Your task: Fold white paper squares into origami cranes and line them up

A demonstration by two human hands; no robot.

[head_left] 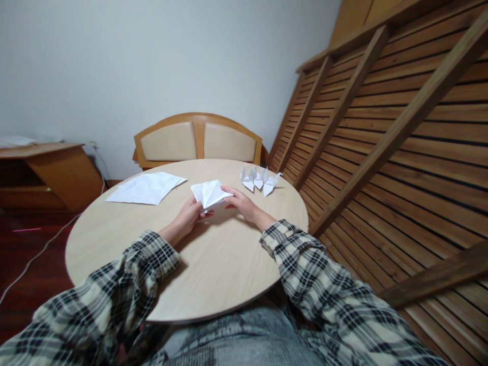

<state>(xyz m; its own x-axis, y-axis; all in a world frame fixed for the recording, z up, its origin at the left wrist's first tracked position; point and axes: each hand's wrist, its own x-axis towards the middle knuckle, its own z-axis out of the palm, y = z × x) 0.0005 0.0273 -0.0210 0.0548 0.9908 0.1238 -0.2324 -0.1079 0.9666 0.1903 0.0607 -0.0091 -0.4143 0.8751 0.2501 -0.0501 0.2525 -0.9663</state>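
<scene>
A partly folded sheet of white paper (211,193) is held between my two hands just over the table, with creases running across its face. My left hand (189,216) grips its lower left edge, thumb on top and fingers beneath. At its right corner, my right hand (244,204) pinches the paper between thumb and fingers. Several white folded paper cranes (261,180) stand close together beyond my right hand. To the left lies a stack of flat white paper (147,188), with visible crease lines.
The round pale wooden table (213,264) has its near edge against my lap. Behind it stands a headboard (198,140) with cream panels. A slatted wooden frame (381,142) leans along the right side. A brown desk (57,173) and a white cable (41,251) are at left.
</scene>
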